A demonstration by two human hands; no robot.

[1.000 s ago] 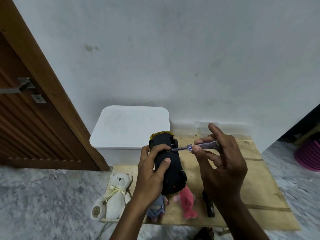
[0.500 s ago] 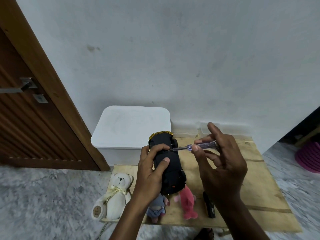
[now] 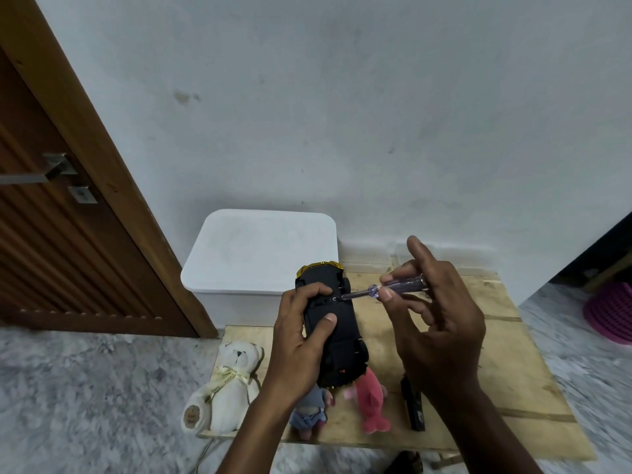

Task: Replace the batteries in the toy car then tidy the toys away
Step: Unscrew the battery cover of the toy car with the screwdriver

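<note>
One bear [image 3: 232, 384] ribbon, gold print unreadable.

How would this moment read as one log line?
left hand: holds toy car upside down | right hand: screwdriver tip on its underside | stage: unscrewing

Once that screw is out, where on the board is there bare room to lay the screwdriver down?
The plywood board looks bare on its right half, from the black remote out to the right edge. The front-left is crowded: white teddy bear, grey plush and pink plush lie there.
</note>
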